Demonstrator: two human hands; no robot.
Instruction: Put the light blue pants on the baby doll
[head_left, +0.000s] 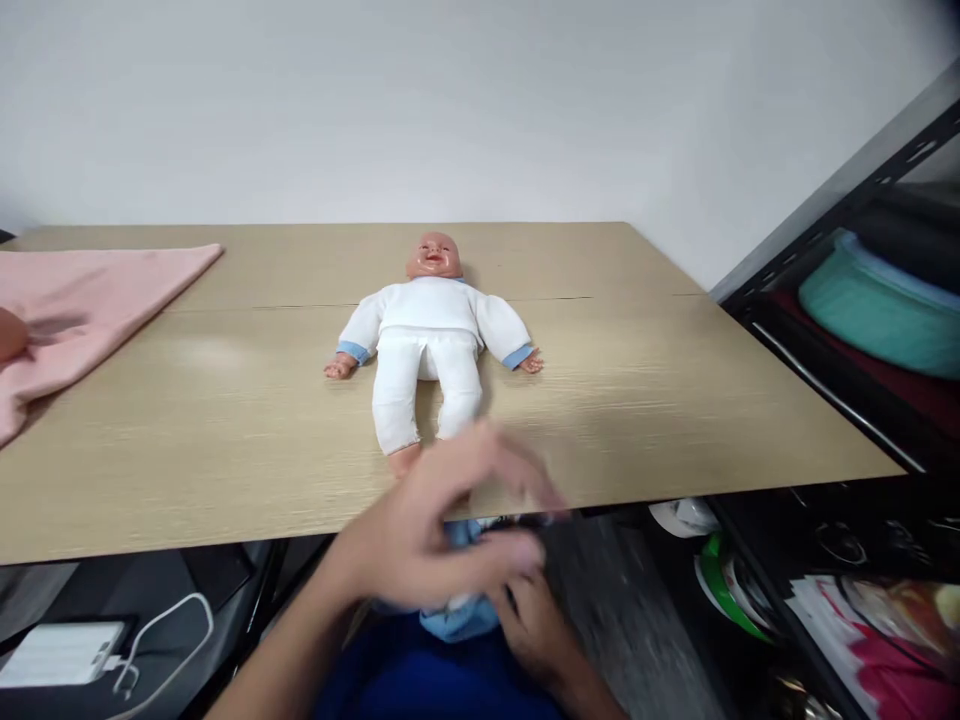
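A baby doll [431,345] in a white top and white trousers lies on its back in the middle of a light wooden table [675,400], head toward the wall. Below the table's front edge both my hands work a small light-blue cloth item [457,618]. My left hand [442,530] is blurred by motion, fingers curled over the blue item from above. My right hand [536,625] grips the same item from below and the right. The doll's feet lie just behind my left hand.
A pink cloth [82,300] lies on the table's left end. A dark metal shelf [847,330] with a teal item [885,310] stands to the right. A white power bank [60,652] with a cable sits low on the left.
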